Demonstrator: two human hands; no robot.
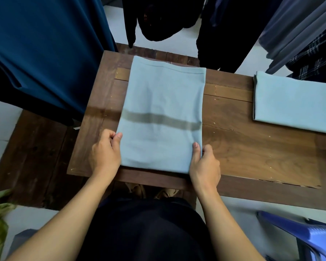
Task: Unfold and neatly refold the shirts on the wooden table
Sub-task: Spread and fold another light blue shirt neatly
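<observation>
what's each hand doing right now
Left hand: closed, pinching the half-folded shirt at its near left edge.
Right hand: closed, pinching its near right edge.

A dark, almost black garment (145, 228) is worn. The left hand (104, 153), right hand (205, 166) and forearms (68, 213) are left bare.

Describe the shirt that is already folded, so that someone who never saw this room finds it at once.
Find the wooden table in the middle of the room; two light blue shirts lie on it. The folded shirt sits at the far right end, alone. It is a small, nearly square packet, while the long shirt in the centre is a tall strip.
</observation>
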